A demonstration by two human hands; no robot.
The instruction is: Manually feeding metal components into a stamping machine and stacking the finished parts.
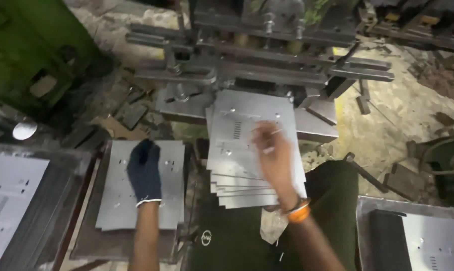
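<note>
- Head view looks down on my two hands at a metal press machine (pixel 267 55)
- my left hand (pixel 144 170), in a dark glove, lies flat with fingers spread on the left stack of punched metal sheets (pixel 169 200); it presses them and grips nothing
- that stack sits on a dark tray (pixel 89 236) to my left
- my right hand (pixel 273 158), bare and blurred, rests on the top sheet of the middle stack of metal sheets (pixel 237 150); I cannot tell whether the fingers pinch it
- the middle stack is fanned, sitting on the press bed above my lap
- more punched sheets (pixel 11 195) lie far left, and another sheet (pixel 435 241) sits at the right
</note>
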